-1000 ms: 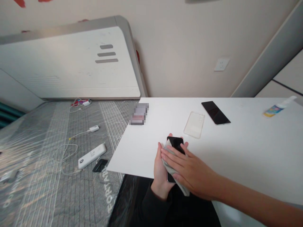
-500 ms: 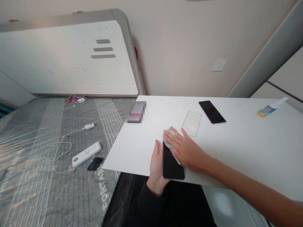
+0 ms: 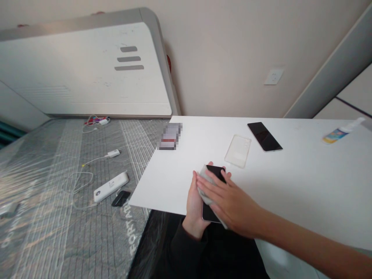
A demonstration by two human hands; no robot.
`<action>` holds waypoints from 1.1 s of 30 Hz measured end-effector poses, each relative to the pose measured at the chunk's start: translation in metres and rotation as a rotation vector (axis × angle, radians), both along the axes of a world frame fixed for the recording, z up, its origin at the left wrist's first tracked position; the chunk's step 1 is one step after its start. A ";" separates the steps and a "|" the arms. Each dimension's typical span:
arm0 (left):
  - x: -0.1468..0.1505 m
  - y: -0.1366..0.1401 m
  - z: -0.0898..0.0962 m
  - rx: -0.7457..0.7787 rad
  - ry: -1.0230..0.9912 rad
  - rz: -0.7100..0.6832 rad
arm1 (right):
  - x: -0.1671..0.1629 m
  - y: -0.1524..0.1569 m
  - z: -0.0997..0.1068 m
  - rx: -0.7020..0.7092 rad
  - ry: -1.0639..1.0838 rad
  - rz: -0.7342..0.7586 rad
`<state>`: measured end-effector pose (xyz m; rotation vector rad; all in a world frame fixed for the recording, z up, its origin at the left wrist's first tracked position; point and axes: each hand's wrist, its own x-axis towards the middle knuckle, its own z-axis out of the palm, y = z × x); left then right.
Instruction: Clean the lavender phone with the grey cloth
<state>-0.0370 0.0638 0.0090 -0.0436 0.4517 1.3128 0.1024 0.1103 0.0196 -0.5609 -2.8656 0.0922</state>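
Where phone (image 3: 215, 173) lies, clear case (image 3: 238, 150) just beyond.
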 end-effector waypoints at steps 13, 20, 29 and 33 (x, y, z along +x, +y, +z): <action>-0.001 0.002 0.009 -0.100 -0.032 0.036 | 0.011 -0.011 -0.002 0.012 -0.005 -0.035; -0.002 0.001 0.004 -0.058 -0.011 0.035 | 0.015 -0.022 -0.002 -0.068 0.008 0.019; 0.001 -0.001 0.007 -0.076 0.025 0.011 | 0.038 -0.039 -0.002 -0.033 -0.050 0.009; 0.002 0.002 0.008 -0.105 0.065 0.059 | 0.030 -0.017 -0.016 -0.022 0.033 -0.155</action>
